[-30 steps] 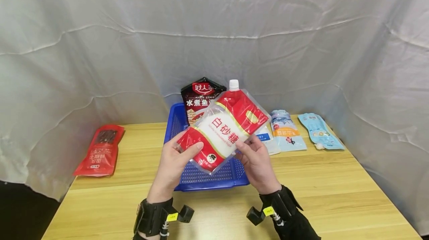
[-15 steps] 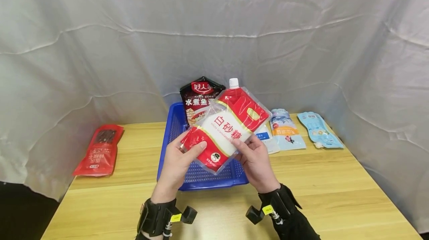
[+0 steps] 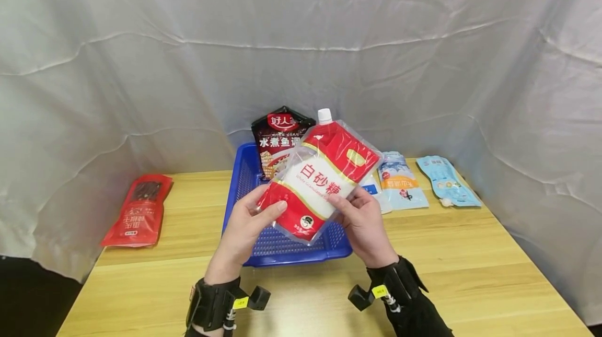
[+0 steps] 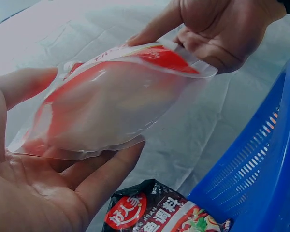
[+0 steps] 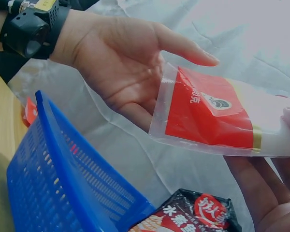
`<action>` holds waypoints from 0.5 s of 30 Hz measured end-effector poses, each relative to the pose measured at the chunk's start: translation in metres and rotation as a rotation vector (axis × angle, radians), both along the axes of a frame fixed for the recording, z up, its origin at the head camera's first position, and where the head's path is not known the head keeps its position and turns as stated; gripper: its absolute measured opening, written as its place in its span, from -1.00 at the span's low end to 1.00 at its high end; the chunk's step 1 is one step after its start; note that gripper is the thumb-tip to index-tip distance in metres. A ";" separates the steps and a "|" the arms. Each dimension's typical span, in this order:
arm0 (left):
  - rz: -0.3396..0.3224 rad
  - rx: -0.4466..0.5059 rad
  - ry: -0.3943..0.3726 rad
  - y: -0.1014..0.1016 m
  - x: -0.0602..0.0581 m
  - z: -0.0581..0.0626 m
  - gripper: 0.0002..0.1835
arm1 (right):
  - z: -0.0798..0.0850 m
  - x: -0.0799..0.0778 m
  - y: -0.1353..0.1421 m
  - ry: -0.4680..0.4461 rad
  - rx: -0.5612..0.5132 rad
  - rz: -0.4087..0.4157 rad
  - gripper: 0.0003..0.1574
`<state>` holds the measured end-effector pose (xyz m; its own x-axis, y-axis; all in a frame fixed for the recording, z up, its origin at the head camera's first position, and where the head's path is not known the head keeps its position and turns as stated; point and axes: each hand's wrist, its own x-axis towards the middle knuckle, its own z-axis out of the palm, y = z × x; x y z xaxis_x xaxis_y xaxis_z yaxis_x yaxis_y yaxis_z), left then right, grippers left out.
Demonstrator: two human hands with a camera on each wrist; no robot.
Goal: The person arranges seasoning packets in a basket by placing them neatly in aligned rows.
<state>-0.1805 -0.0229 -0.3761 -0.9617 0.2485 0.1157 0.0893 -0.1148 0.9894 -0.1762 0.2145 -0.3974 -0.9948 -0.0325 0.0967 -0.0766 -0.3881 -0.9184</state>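
"Two-handed grip: the left hand (image 3: 246,227) and the right hand (image 3: 367,227) both hold the sugar pouch (image 3: 320,175) above the blue basket (image 3: 291,261), thumbs in front. What's hard to see?"

"Most of the fingers, from the head view; the left wrist view shows the left hand's reaching under the pouch. The pouch also covers much of the basket's inside and part of the dark seasoning packet (image 3: 277,141) standing in it. Right of the basket, a white packet (image 3: 383,202) is mostly hidden, its label unreadable to me."

"And the edges?"

"Table (image 3: 291,300) wood runs in front of the basket and out to either side. Well left of it, a red packet (image 3: 141,211) lies near the table's left edge. Well right, beyond an orange-banded packet (image 3: 402,183), a light-blue spouted pouch (image 3: 447,180) nears the right edge. Grey cloth (image 3: 301,65) hangs behind the basket."

"How does the sugar look?"

"Red at both ends, white between, gold curves dividing them, clear margins. It's tilted, white cap (image 3: 324,116) toward the basket's far side."
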 end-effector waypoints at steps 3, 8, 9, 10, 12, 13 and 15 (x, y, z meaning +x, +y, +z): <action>-0.026 -0.025 -0.010 -0.002 -0.001 0.001 -0.45 | 0.001 0.000 0.003 0.010 0.024 0.011 -0.45; -0.078 -0.083 -0.024 -0.005 -0.001 0.000 -0.42 | 0.000 0.000 0.009 0.033 0.107 0.042 -0.45; -0.092 -0.095 -0.021 -0.005 -0.001 0.000 -0.42 | 0.000 0.000 0.010 0.034 0.130 0.046 -0.44; -0.104 -0.106 -0.015 -0.006 -0.002 0.000 -0.41 | 0.000 0.000 0.011 0.032 0.150 0.050 -0.42; -0.126 -0.127 0.001 -0.007 -0.002 -0.001 -0.42 | 0.000 -0.001 0.013 0.024 0.193 0.058 -0.40; -0.134 -0.139 0.009 -0.007 -0.002 -0.002 -0.42 | 0.000 -0.001 0.014 0.019 0.215 0.063 -0.39; -0.145 -0.155 0.018 -0.008 -0.003 -0.002 -0.45 | 0.001 -0.001 0.014 0.010 0.262 0.072 -0.37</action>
